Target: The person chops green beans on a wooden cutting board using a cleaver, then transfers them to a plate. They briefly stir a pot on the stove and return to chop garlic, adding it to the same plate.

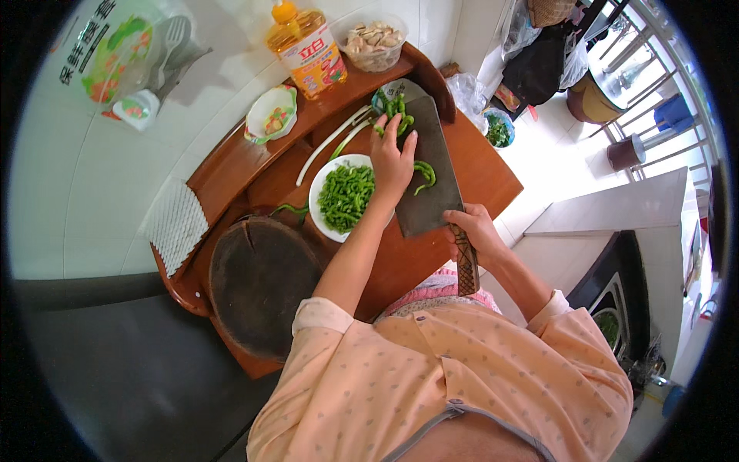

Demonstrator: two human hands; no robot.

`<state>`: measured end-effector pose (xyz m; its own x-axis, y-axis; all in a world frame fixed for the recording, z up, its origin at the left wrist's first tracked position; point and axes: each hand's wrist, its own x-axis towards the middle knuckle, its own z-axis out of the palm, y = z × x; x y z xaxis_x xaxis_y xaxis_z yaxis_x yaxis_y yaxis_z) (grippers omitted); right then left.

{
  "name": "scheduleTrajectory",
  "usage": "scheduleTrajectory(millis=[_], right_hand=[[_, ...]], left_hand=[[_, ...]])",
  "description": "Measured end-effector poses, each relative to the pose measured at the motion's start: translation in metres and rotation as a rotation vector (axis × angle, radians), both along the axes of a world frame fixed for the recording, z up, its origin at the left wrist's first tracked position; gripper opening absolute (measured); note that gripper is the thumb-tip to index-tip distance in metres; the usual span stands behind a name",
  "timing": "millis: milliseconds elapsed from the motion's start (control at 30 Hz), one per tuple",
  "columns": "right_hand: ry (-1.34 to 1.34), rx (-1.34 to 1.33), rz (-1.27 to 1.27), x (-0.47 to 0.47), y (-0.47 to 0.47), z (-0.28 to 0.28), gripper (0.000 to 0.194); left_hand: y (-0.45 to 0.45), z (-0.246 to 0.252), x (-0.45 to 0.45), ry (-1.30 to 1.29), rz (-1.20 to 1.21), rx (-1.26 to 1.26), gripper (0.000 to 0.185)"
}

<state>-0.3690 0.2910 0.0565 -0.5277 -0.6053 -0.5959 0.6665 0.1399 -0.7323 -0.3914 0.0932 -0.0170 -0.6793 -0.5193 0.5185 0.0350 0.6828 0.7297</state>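
Note:
My right hand (476, 234) grips the patterned handle of a broad cleaver (430, 202), whose dark blade lies roughly flat above the table. Over the blade's left side reaches my left hand (392, 156), fingers spread, fingertips at a cluster of green peppers (395, 107). Whether they grasp any pepper is unclear. A few curled green peppers (426, 176) rest on the blade right of that hand. Beyond the blade's tip, a bowl with dark markings (414, 88) is partly hidden. A white bowl (314, 199) of chopped green peppers (346, 193) stands beneath my left forearm.
A round wooden chopping block (260, 289) sits at the table's left. White-green stalks (326, 150) lie behind the bowl. The raised shelf holds a small dish (271, 115), a detergent bottle (309, 52) and a plastic tub of garlic (372, 43). A stove (612, 300) stands right.

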Motion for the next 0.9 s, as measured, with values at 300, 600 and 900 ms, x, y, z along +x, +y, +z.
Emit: scheduleTrajectory(millis=[300, 600, 900], right_hand=[[-0.008, 0.089, -0.128, -0.073, -0.039, 0.021, 0.019], [-0.004, 0.098, -0.222, -0.074, -0.018, 0.035, 0.018], [0.139, 0.083, -0.251, -0.068, -0.003, 0.019, 0.020]], left_hand=[[-0.048, -0.025, -0.112, -0.263, 0.118, 0.144, 0.034], [-0.063, -0.015, -0.119, -0.317, -0.093, 0.283, 0.032], [-0.098, 0.031, -0.004, -0.256, 0.135, 0.275, 0.016]])
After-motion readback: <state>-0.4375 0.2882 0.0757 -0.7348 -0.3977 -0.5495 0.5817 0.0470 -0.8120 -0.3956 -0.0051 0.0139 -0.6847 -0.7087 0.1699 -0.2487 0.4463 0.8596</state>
